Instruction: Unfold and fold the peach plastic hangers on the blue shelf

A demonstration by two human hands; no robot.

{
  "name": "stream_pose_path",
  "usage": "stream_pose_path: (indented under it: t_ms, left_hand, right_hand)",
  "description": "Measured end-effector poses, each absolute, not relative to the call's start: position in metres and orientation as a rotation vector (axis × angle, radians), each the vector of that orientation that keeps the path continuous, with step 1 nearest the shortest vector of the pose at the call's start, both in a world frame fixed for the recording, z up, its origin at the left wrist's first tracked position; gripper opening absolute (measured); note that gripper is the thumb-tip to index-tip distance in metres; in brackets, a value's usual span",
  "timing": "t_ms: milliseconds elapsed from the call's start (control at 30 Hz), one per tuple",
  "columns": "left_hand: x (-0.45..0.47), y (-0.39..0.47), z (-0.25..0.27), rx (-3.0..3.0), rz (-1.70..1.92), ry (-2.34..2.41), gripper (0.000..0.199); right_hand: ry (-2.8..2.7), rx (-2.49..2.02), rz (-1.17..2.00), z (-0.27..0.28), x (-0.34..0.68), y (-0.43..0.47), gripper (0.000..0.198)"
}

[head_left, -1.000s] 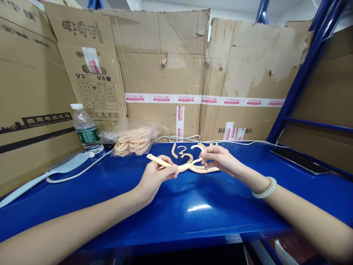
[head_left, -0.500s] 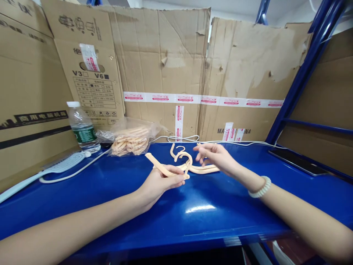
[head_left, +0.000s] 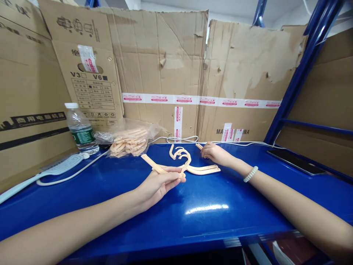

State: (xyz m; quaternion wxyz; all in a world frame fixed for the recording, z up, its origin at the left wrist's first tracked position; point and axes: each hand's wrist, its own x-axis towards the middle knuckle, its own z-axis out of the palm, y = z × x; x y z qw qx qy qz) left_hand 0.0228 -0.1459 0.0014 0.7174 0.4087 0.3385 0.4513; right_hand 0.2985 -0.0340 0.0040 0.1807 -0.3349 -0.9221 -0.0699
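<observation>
My left hand (head_left: pixel 161 186) is closed on a pale peach plastic hanger arm (head_left: pixel 150 162), which points up to the left. A curved hanger hook (head_left: pixel 188 159) rises from the same pinch. Farther right, my right hand (head_left: pixel 216 154) has its fingers curled down near the back of the table around another peach hanger arm (head_left: pixel 199 146); only its end shows. Between the hands lie a long curved hanger arm (head_left: pixel 204 170) and a short curved piece (head_left: pixel 172 151) beside a second, partly hidden hook.
A clear bag of peach hanger pieces (head_left: pixel 129 141) sits at the back left, near a water bottle (head_left: pixel 82 132) and a pale blue hairbrush (head_left: pixel 64 163). A dark phone-like slab (head_left: pixel 295 162) lies right on the blue table (head_left: pixel 193 224). Cardboard (head_left: pixel 162 66) and a white cable (head_left: pixel 234 142) line the back.
My right hand has lowered slightly and its fingers have closed around the hanger arm at the back. My left hand keeps its hold, with the pieces tilted slightly differently.
</observation>
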Motion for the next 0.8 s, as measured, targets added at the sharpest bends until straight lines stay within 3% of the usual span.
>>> stream_pose_path:
  t_ms: [467,633,800]
  left_hand:
    - [0.023,-0.146,0.004,0.870,1.008,0.757,0.015]
    - [0.022,-0.146,0.003,0.883,0.987,0.740,0.015]
    - [0.020,-0.143,-0.002,0.907,0.977,0.700,0.014]
  right_hand:
    - [-2.443,-1.026,-0.125,0.002,0.298,-0.037,0.023]
    - [-1.956,-1.069,0.344,0.003,0.295,-0.043,0.017]
    - [-1.536,-0.875,0.666,0.014,0.280,-0.061,0.026]
